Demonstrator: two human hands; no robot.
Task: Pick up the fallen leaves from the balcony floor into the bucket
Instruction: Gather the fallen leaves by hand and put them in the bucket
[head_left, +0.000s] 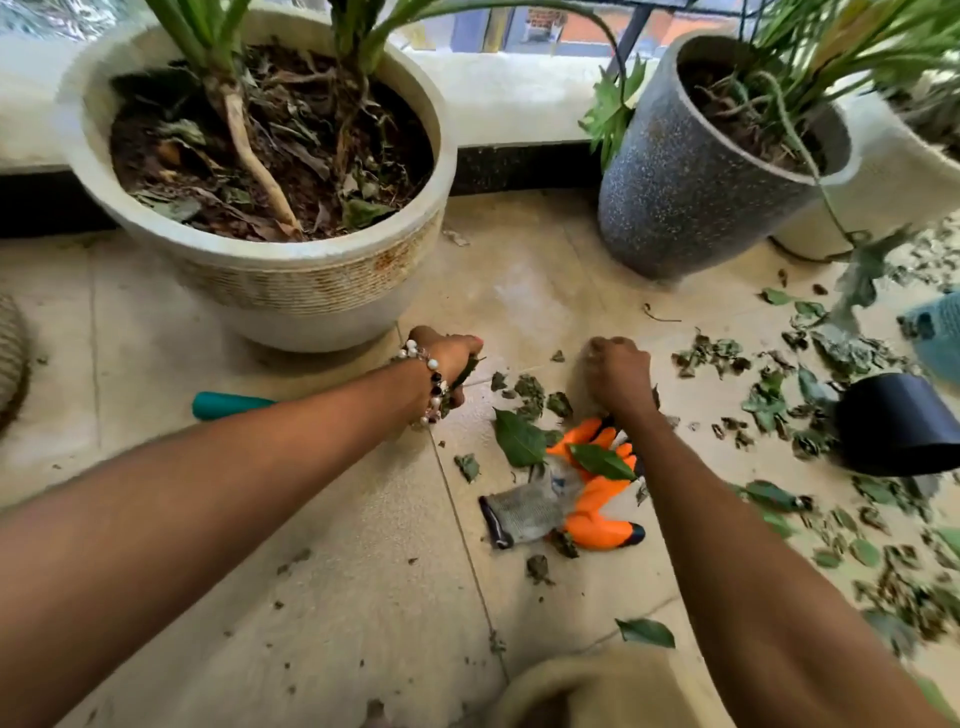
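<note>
Fallen leaves (530, 392) lie scattered over the tiled balcony floor, thickest at the right (883, 587). My left hand (447, 358), with a bead bracelet on the wrist, grips a bunch of green leaves in front of the big white pot. My right hand (618, 371) is curled low over the floor beside a small leaf pile, and dark leaf bits show at its edge. A black bucket (898, 423) lies on its side at the right among the leaves.
A big white pot (291, 280) stands at the back left, a speckled grey pot (680, 202) at the back right. An orange and grey glove (576, 499) lies under my right forearm. A teal handle (228, 405) pokes out behind my left arm.
</note>
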